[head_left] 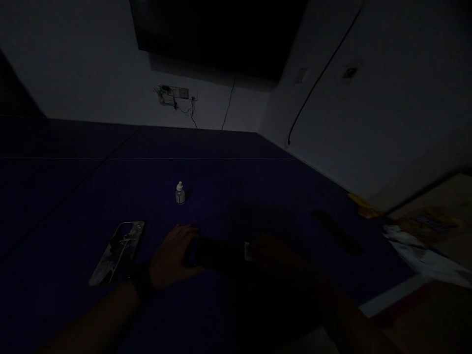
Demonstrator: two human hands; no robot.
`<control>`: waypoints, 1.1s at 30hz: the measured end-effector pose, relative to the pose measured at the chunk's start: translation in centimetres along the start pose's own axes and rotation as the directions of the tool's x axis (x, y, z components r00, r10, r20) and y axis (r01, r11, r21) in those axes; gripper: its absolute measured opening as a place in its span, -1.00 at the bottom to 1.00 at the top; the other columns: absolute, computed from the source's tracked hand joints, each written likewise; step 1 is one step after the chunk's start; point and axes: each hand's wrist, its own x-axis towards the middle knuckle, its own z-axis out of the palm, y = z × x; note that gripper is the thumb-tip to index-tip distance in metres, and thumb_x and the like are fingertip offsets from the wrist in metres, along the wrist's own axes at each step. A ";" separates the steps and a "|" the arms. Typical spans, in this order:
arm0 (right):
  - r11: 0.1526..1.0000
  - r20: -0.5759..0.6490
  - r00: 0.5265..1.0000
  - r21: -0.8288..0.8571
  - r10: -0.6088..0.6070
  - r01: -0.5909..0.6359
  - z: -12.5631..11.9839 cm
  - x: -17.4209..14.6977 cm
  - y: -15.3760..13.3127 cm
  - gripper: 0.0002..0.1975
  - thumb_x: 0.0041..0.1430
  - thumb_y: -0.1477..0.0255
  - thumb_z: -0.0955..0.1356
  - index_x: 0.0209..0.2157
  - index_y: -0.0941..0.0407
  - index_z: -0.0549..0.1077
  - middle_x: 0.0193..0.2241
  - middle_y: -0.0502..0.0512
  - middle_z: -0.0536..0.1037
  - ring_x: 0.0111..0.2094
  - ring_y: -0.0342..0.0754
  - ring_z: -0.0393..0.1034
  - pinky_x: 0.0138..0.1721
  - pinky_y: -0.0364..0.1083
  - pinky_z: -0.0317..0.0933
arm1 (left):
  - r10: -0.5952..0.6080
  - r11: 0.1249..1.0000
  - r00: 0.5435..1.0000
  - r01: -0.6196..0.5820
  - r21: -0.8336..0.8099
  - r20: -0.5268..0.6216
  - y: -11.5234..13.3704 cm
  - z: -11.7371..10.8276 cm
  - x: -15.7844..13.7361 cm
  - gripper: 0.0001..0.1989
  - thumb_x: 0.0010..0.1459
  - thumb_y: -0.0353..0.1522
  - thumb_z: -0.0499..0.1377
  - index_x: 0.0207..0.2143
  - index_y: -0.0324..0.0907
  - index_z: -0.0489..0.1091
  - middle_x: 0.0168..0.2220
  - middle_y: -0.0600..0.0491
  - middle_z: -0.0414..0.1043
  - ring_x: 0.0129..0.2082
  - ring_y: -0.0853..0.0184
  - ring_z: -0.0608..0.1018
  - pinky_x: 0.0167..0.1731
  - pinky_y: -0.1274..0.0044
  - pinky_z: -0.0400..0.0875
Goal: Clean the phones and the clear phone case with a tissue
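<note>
The scene is very dim. My left hand (173,258), with a dark band at the wrist, curls its thumb and fingers round the left end of a dark flat phone (219,253) on the blue surface. Over the phone's right end is my right hand (271,250), deep in shadow, its fingers closed on a small white piece (247,251); I cannot tell whether that is cloth or paper. A patterned phone case (120,253) lies to the left of my left hand. Beyond the hands a small white-capped bottle (180,193) stands upright.
To the right lies a long dark object (336,231), perhaps a remote. Crumpled white plastic (424,255) and a yellow packet (363,205) are at the right edge. A television (221,34) hangs on the back wall above a socket strip (177,92) with cables.
</note>
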 end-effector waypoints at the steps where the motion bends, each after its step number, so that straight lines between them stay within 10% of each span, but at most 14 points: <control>1: 1.000 0.009 1.000 0.018 -0.014 0.014 -0.1 0.2 0.1 -0.68 0.30 0.53 0.27 -0.03 -0.03 0.55 -0.01 0.09 0.57 0.05 -0.02 0.40 0.11 0.05 0.24 | -0.001 1.000 1.000 0.001 -0.003 0.001 0.1 -0.1 0.0 -0.30 -0.08 -0.01 0.37 0.07 -0.06 0.31 0.20 -0.10 0.34 0.24 -0.11 0.33 0.28 -0.05 0.01; 11: 0.983 0.099 0.986 -0.113 -0.131 0.142 -0.3 2.0 0.3 -0.73 0.35 0.52 0.25 -0.06 0.06 0.54 -0.12 0.11 0.60 -0.16 -0.05 0.45 -0.08 -0.05 0.27 | 0.007 1.000 1.000 -0.006 0.026 -0.015 -0.1 -0.2 -0.1 -0.21 -0.12 0.19 0.32 0.06 -0.05 0.37 0.37 -0.12 0.10 0.38 -0.25 0.03 0.24 -0.22 -0.25; 27: 0.793 0.295 0.853 -0.327 -0.431 0.514 5.6 11.4 -2.2 -0.84 0.28 0.61 0.28 -0.31 0.19 0.51 -0.25 0.17 0.61 -0.29 -0.03 0.43 -0.14 -0.02 0.19 | 0.018 0.993 1.000 -0.017 -0.116 0.004 -0.3 0.3 0.0 -0.17 -0.19 0.06 0.44 0.09 -0.06 0.33 0.28 -0.10 0.29 0.38 -0.13 0.09 0.32 -0.09 -0.33; 33: 0.862 0.130 0.890 -0.220 -0.438 0.456 5.2 11.9 -3.9 -0.77 0.35 0.59 0.23 -0.16 0.19 0.52 -0.14 0.19 0.62 -0.13 -0.03 0.46 -0.05 0.00 0.25 | -0.022 0.995 1.000 0.022 -0.099 -0.001 0.1 0.2 0.1 -0.18 -0.23 0.03 0.47 0.06 -0.06 0.34 0.25 -0.09 0.33 0.36 -0.14 0.14 0.32 -0.08 -0.28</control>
